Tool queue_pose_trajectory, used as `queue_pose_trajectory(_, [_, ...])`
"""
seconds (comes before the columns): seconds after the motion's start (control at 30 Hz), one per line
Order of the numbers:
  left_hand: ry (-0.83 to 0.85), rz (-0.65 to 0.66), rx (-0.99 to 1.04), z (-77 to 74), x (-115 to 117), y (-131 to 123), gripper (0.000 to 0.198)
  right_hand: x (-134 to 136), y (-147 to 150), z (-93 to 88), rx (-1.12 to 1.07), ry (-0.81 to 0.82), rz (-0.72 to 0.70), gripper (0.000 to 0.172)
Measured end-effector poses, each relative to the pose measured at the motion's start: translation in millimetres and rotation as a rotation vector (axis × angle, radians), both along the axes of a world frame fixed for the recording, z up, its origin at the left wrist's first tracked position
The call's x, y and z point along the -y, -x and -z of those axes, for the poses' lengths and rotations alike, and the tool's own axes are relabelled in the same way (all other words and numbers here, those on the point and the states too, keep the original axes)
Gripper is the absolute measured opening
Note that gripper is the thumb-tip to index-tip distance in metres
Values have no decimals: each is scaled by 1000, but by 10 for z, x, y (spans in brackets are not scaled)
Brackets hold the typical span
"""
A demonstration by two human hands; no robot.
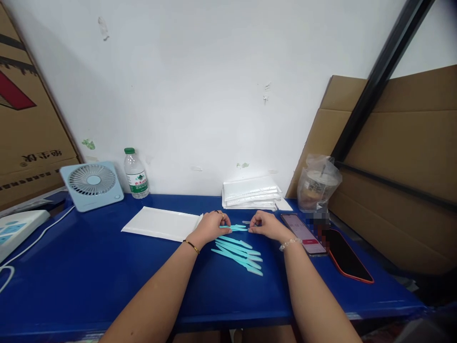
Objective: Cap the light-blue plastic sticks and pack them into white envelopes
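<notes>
Grasp by the handles the turquoise eyebrow razors [236, 228], probably light, stiff and slick, pinched in the left hand [213, 225] beside the right hand [264, 225] (grip unclear) and fanned just below both.

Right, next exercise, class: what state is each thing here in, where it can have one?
Left hand: pinching teal razors.
Right hand: fingertips together; grip unclear.
Loose teal razors: fanned, overlapping.
Single white mailer: lying flat.
White mailers: stacked.
Water bottle: upright, capped.
Desk fan: standing; running unclear.
Inner phone: screen lit.
Red-edged phone: screen dark.
Bagged drink cup: upright.
</notes>
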State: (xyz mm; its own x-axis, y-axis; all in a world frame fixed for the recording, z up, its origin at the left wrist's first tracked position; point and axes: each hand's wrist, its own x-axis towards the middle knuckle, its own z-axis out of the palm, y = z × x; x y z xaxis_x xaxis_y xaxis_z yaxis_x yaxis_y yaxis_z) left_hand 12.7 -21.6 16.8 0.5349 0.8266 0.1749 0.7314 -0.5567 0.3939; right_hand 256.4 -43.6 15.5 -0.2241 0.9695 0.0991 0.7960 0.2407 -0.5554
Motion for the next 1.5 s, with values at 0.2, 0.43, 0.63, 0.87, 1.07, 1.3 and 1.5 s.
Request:
queue_pose_trajectory(0.2, [44,174,-68,29,61,-64,18,98,237,-45,76,129,-263,23])
queue_pose_trajectory(0.43, [-25,-5,-74,45,-8,-41,14,31,30,-5,59,62,-65,12])
queue_pose_trajectory(0.63, [13,105,-5,-29,72,-35,31,-33,-88,52,14,-23,26,19])
queue_pose_trajectory(0.87, [117,172,-87,25,132,-140,14,-11,-74,14,-91,78,-127,29])
queue_pose_trajectory(1.07, [29,16,-33,37,40,-101,13,14,-28,1,-261,286,-249,27])
queue_pose_trajectory(1.3, [-14,-106,-40,8,5,-29,18,-96,-132,115,-182,135,-30,23])
queue_pose_trajectory(1.5, [113,282,-48,-32,143,-104,24,-109,-164,107,-133,48,-8,20])
